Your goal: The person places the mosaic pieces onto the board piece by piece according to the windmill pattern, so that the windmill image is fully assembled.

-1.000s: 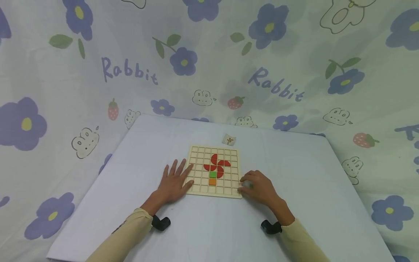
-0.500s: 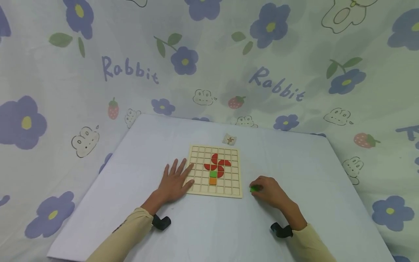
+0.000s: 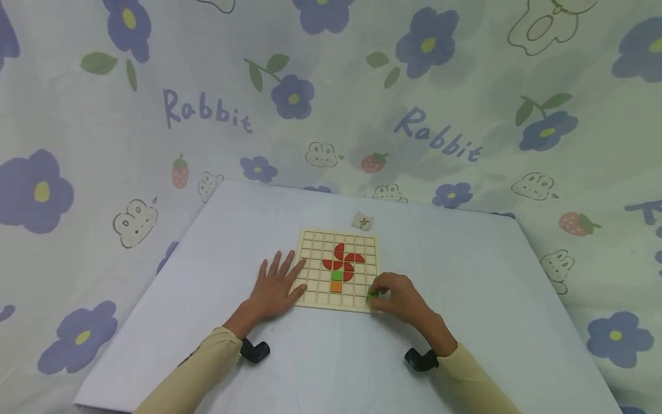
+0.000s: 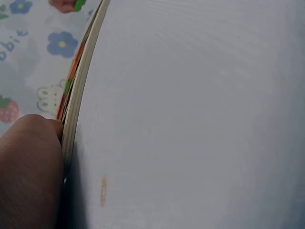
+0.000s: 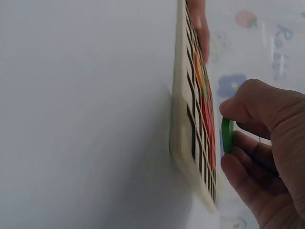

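A wooden grid board [image 3: 315,297] lies on the white table, with four red rounded pieces forming a pinwheel. Below the pinwheel, a green square tile [image 3: 337,275] sits in the grid above an orange square tile [image 3: 336,286]. My left hand [image 3: 274,290] rests flat with fingers spread, its fingertips and thumb on the board's left edge. Over the board's lower right corner, my right hand [image 3: 403,298] pinches another green tile [image 5: 227,135] between thumb and fingers. In the right wrist view that tile is held just above the grid, apart from it.
A small card [image 3: 362,221] with a pinwheel picture lies behind the board. The white table [image 3: 248,218] extends on both sides. Behind it hangs a cloth [image 3: 331,86] printed with flowers and rabbits. Black wrist cameras [image 3: 421,360] sit on both wrists.
My right hand drew back right from the board's edge, a green tile showing in its fingers, then came back left over the lower right corner. The left hand has stayed put.
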`<state>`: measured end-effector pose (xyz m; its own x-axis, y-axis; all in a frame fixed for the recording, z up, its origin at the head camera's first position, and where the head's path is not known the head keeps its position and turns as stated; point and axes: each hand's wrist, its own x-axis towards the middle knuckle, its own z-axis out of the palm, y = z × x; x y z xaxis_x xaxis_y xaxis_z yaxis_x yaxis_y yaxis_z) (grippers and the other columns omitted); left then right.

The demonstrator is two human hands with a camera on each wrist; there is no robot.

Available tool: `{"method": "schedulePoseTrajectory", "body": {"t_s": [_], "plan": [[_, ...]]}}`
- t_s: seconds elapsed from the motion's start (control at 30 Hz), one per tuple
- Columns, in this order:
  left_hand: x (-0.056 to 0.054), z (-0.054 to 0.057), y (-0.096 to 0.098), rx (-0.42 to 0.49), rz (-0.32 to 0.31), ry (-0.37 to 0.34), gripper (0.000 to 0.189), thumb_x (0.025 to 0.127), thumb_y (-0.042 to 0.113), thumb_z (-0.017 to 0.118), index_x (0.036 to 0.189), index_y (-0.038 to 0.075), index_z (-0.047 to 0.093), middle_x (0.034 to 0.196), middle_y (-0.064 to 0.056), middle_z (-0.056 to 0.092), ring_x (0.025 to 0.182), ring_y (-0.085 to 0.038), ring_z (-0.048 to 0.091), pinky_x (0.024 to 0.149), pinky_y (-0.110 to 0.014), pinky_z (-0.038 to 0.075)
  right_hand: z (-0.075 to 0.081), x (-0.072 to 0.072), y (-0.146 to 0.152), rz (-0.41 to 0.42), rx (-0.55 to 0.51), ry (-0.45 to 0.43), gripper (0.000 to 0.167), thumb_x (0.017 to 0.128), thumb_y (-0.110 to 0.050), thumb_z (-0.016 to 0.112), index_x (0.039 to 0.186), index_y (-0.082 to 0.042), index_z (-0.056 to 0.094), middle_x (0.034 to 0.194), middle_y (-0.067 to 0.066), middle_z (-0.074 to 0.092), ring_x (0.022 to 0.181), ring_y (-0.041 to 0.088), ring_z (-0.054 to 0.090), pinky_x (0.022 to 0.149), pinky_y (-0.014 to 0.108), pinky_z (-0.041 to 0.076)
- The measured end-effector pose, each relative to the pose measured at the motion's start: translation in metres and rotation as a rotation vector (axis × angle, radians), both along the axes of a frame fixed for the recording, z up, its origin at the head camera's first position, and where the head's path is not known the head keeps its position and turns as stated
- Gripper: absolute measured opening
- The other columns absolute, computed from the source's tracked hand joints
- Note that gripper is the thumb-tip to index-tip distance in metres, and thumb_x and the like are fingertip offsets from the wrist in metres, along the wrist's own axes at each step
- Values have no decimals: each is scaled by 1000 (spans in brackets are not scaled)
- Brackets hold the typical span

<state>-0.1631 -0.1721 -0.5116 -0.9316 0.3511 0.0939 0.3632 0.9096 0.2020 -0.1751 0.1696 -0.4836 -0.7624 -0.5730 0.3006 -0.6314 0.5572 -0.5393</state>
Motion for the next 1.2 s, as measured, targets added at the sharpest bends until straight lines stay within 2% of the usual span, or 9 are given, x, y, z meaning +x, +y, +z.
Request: {"method": "schedulePoseTrajectory", "body": {"t_s": [0.1, 0.23, 0.47, 0.67, 0.87, 1.0, 1.1, 1.2], "plan": [[1, 0, -1, 6, -4, 3, 65, 102, 53, 37, 156, 19, 30, 162, -14, 17, 146, -43, 8, 110, -65, 8, -1, 4, -22, 73, -23, 45, 16, 74, -7, 81, 82, -17, 70, 84, -11, 63, 78, 7, 57, 69, 25, 52], [1, -2, -1, 5, -3, 9, 66, 101, 54, 37, 156, 18, 30, 162, -15, 17, 146, -43, 8, 110, -66, 8, -4, 8, -47, 151, -1, 119, 15, 76, -10, 82, 81, -17, 70, 88, -10, 63, 84, 6, 56, 76, 24, 50], [3, -2, 1, 9, -2, 23, 66, 101, 54, 40, 156, 19, 30, 161, -14, 19, 146, -43, 9, 110, -66, 9, -4, 9, -75, 183, 142, 237, 7, 80, -15, 80, 82, -16, 74, 92, -7, 65, 89, 9, 58, 82, 22, 49], [4, -3, 3, 9, -11, 21, 67, 101, 54, 40, 156, 19, 30, 161, -15, 20, 146, -43, 9, 110, -66, 8, -2, 12, -80, 193, 205, 207, 7, 81, -16, 83, 85, -13, 78, 91, -5, 66, 86, 9, 60, 79, 22, 50], [3, -2, 5, 18, -5, 37, 65, 101, 52, 42, 156, 19, 32, 161, -15, 21, 146, -43, 10, 110, -66, 9, 3, 12, -79, 189, 258, 205, 13, 83, -16, 81, 95, -12, 78, 94, -4, 65, 88, 11, 58, 79, 23, 49], [5, -4, 6, 19, -9, 19, 66, 100, 53, 41, 156, 19, 32, 161, -15, 20, 146, -43, 10, 110, -66, 9, 6, 14, -75, 192, 312, 144, 13, 83, -14, 81, 95, -14, 79, 93, -5, 64, 87, 10, 56, 79, 22, 48], [7, -6, 5, 8, -2, 9, 66, 100, 54, 42, 156, 19, 31, 161, -15, 20, 146, -43, 9, 110, -66, 8, 3, 14, -75, 193, 293, 106, 12, 82, -13, 82, 94, -13, 79, 92, -6, 65, 87, 9, 57, 79, 21, 48], [9, -8, 3, 19, -2, 12, 65, 101, 52, 42, 155, 18, 33, 161, -15, 21, 146, -44, 10, 109, -66, 8, -3, 16, -77, 184, 243, 113, 10, 81, -12, 82, 91, -13, 79, 92, -6, 66, 87, 9, 59, 79, 20, 49]]}}
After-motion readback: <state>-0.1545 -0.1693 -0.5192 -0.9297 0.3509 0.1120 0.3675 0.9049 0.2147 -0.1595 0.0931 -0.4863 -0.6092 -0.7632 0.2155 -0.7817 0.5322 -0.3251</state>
